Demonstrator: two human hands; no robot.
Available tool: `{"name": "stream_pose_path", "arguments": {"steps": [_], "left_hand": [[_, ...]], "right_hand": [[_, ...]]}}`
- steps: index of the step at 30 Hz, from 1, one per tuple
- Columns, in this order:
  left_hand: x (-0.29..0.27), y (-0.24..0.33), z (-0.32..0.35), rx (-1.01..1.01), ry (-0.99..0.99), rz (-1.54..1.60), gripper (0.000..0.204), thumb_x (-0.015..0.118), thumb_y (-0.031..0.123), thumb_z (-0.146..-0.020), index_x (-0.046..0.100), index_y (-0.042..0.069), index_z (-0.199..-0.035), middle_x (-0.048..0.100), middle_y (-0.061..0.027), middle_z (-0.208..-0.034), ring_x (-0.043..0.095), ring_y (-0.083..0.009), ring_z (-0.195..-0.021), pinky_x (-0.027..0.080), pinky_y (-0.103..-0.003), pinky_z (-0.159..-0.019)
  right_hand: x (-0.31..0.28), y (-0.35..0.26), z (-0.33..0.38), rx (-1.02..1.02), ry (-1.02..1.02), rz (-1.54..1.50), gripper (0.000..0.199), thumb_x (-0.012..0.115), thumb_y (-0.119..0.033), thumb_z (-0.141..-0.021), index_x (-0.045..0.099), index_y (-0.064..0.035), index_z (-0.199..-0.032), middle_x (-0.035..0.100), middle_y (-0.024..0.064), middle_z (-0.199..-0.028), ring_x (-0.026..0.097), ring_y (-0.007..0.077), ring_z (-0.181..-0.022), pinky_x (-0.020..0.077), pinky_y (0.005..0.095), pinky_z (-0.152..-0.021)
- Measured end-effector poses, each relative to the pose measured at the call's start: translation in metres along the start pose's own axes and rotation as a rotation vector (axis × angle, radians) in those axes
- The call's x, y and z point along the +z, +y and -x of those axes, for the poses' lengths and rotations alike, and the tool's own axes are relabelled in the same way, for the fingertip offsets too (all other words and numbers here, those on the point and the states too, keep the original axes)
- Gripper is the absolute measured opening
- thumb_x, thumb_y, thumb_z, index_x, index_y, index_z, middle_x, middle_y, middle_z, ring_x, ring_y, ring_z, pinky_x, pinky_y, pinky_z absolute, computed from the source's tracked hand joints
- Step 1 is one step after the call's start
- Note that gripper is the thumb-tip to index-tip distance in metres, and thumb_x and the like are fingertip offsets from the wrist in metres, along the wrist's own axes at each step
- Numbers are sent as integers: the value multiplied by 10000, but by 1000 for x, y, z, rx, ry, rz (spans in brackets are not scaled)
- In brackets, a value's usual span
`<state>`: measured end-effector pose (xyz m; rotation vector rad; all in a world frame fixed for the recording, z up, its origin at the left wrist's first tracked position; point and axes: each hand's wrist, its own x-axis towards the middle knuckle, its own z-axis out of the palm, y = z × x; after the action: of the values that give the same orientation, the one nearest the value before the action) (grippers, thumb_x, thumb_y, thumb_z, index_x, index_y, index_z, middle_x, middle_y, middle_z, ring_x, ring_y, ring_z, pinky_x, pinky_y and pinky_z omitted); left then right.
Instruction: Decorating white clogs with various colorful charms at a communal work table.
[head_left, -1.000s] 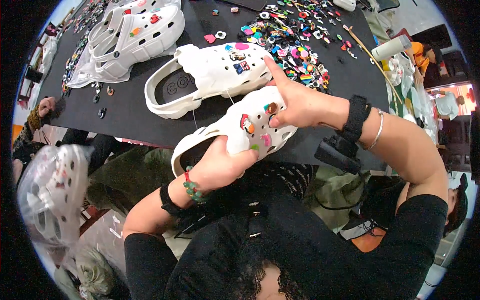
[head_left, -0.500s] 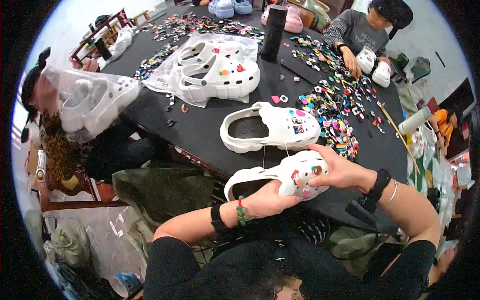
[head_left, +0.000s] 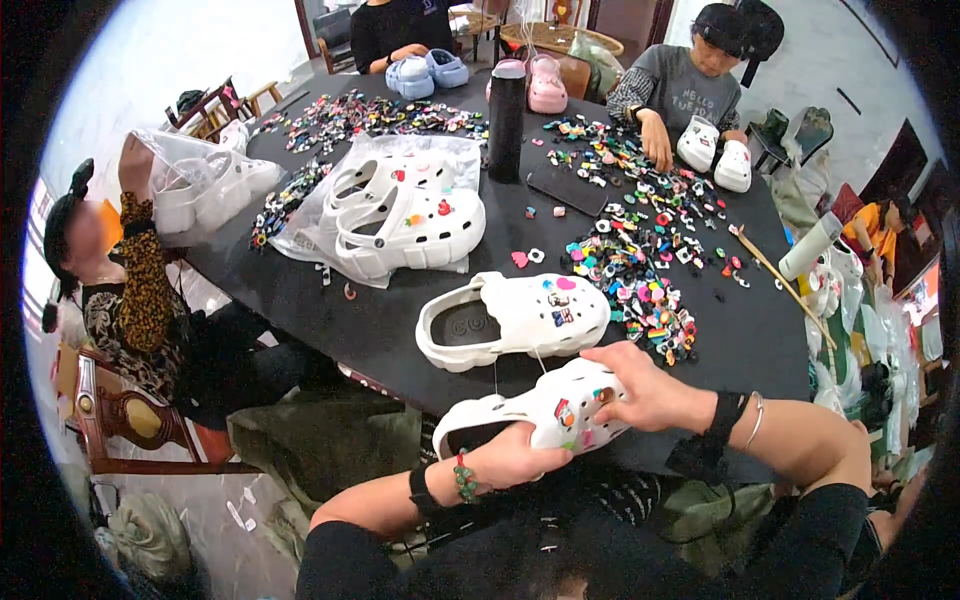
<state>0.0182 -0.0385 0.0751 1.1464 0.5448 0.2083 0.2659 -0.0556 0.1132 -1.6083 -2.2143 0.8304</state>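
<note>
A white foam clog (head_left: 541, 402) with holes across its top, tilted at the table's near edge, is held in both my hands. My left hand (head_left: 515, 456) grips its near side, the thumb on the upper by the opening. My right hand (head_left: 650, 392) wraps the toe end, thumb pressed beside a small brown-and-green charm. Other colourful charms sit in the clog's holes. Just beyond lies a second white clog (head_left: 530, 308) with several charms, resting on the black table (head_left: 400, 345). Thin threads run between the two clogs. My right fingers partly hide the held clog's toe.
Loose charms (head_left: 650, 290) spread right of the clogs. Bagged white clogs (head_left: 415, 235), a black cylinder (head_left: 507, 125) and a dark flat slab (head_left: 567, 193) stand farther back. A wooden stick (head_left: 785, 283) lies at right. Co-workers handle clogs (head_left: 697, 145) around the table.
The view has shifted, so the table sits lower and a person at the far side shows more. Both hands stay on the clog. The co-worker at left has moved their bagged clogs.
</note>
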Motion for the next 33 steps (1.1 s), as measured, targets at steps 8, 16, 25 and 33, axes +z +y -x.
{"name": "stream_pose_path", "arguments": {"steps": [8,16,25,33], "left_hand": [[1,-14,-4,67,144,12,536,646,161,-835,494,30,-1331,662,-31,-992,583,-63,-652,437,-223,-503],[-10,2,-16,59,-2,456,681,668,-22,-737,424,-13,-1373,584,-147,-1296,597,-276,-1175,464,-410,-1035],[-9,7,-15,108,-21,543,701,638,6,-735,400,-18,-1394,575,-166,-1305,574,-313,-1206,449,-434,-1053],[-2,-3,-8,70,-4,511,752,672,-2,-701,401,16,-1402,577,-137,-1311,584,-295,-1196,457,-429,-1044]], "right_hand": [[8,2,-10,29,74,-34,699,852,-259,-677,551,-88,-1284,543,171,-1188,490,367,-1139,389,453,-1004],[-2,7,-11,-2,27,-216,734,767,-412,-769,502,-54,-1352,518,216,-1278,477,366,-1230,384,438,-1053],[-11,19,-13,-22,-59,-363,767,727,-482,-815,453,-48,-1385,468,239,-1312,434,365,-1265,345,427,-1089],[-5,22,-24,29,-217,-173,921,822,-322,-744,305,-76,-1465,426,261,-1335,411,389,-1272,344,441,-1078]]}}
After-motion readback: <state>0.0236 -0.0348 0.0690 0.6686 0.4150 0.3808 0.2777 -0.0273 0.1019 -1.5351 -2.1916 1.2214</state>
